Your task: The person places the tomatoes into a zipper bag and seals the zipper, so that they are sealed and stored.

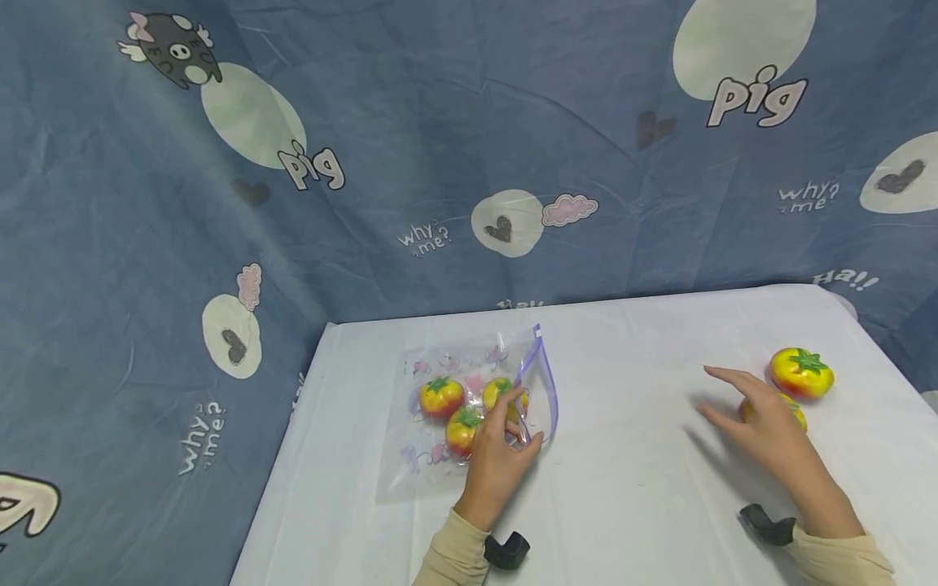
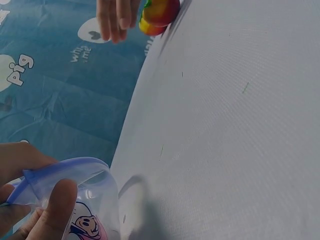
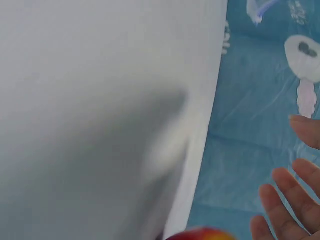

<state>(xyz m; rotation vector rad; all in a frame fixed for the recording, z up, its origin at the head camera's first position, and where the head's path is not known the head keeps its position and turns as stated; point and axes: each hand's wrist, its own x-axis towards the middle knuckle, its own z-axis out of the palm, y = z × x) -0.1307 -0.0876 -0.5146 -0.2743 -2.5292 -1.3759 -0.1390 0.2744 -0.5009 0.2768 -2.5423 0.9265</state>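
Note:
A clear zip bag (image 1: 410, 480) with a purple zip edge and printed cartoon figures lies on the left of the table, holding three yellow-red persimmons (image 1: 441, 397) with green leafy tops. My left hand (image 1: 493, 468) grips the bag near its mouth. In the left wrist view the thumb and fingers hold the bag's purple rim (image 2: 75, 165), and the mouth gapes. On the right, my right hand (image 1: 769, 427) hovers with fingers spread and nothing between them. Just behind it are two more persimmons (image 1: 802, 373), one partly hidden by the hand.
A white cloth covers the table (image 1: 623, 488). Blue fabric (image 1: 410, 146) printed with pigs and words hangs behind and on the left side. A black wrist mount (image 1: 506, 552) sits at the left cuff, another (image 1: 765, 525) at the right.

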